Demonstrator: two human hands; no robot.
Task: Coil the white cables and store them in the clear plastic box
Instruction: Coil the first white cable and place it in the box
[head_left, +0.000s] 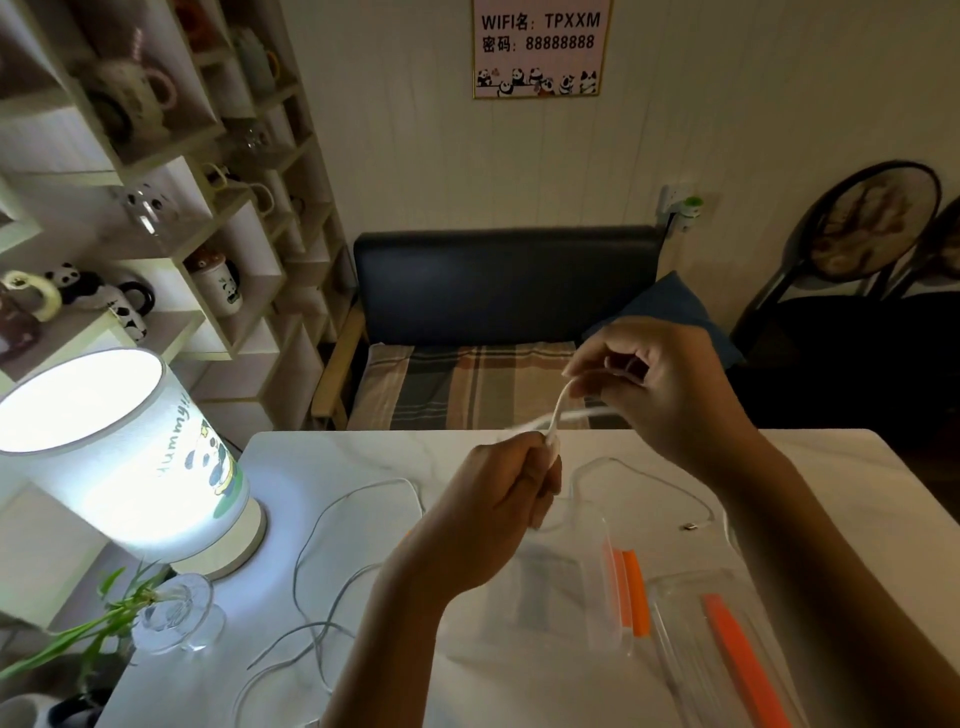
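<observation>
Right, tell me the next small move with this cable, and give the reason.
Probably bring the right hand round to lay one more loop into the left hand. The white cable spans only a short stretch between the two hands, while most of it lies loose across the table, and the clear plastic box holds no cable.

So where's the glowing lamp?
The lamp stands at the left edge of the white table, just below the mug shelves, with a small glass vase holding green leaves right in front of it.
</observation>
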